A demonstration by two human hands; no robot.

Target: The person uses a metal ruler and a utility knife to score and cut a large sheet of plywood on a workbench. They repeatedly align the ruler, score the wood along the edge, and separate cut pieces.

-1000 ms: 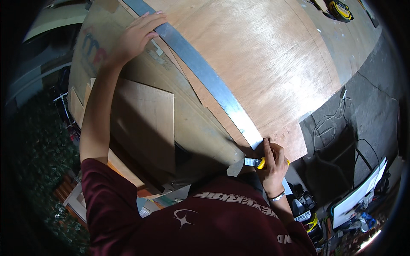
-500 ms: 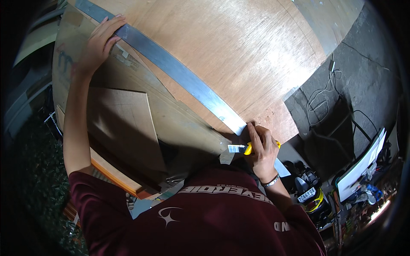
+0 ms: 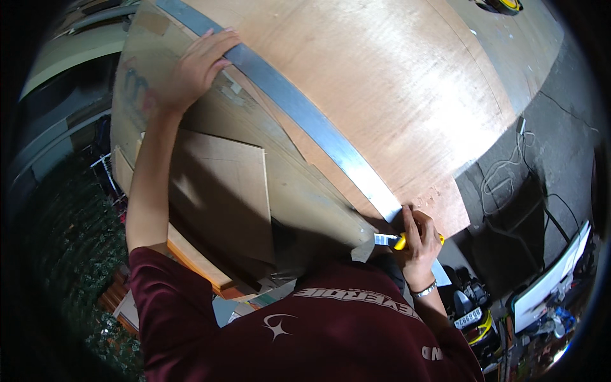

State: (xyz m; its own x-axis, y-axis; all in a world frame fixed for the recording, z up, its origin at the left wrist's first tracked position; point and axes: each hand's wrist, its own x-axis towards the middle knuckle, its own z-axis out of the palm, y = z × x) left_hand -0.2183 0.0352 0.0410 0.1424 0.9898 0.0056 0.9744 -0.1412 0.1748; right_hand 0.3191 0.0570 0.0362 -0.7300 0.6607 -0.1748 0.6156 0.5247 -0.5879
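Observation:
A long metal straightedge (image 3: 318,121) lies slantwise along the near edge of a large plywood sheet (image 3: 394,83). At its far left part, my left hand (image 3: 205,62) rests with fingers stretched over the metal and the thumb by its near edge. My right hand (image 3: 420,240) is at the straightedge's near end. Its curled fingers hold what looks like a yellow and black utility knife (image 3: 401,241) with a white label. The fingertips are beside the end of the metal; no blade can be made out.
A smaller board (image 3: 223,184) leans below the worktop (image 3: 305,204) at left. White cable (image 3: 499,184) lies on the grey floor at right, near a white panel (image 3: 550,280). A black and yellow object (image 3: 506,5) is at the far right of the work surface.
The whole view has shifted, so the sheet, straightedge and both hands appear farther right and lower. The hands keep their places on the straightedge. A black and yellow object has come into view.

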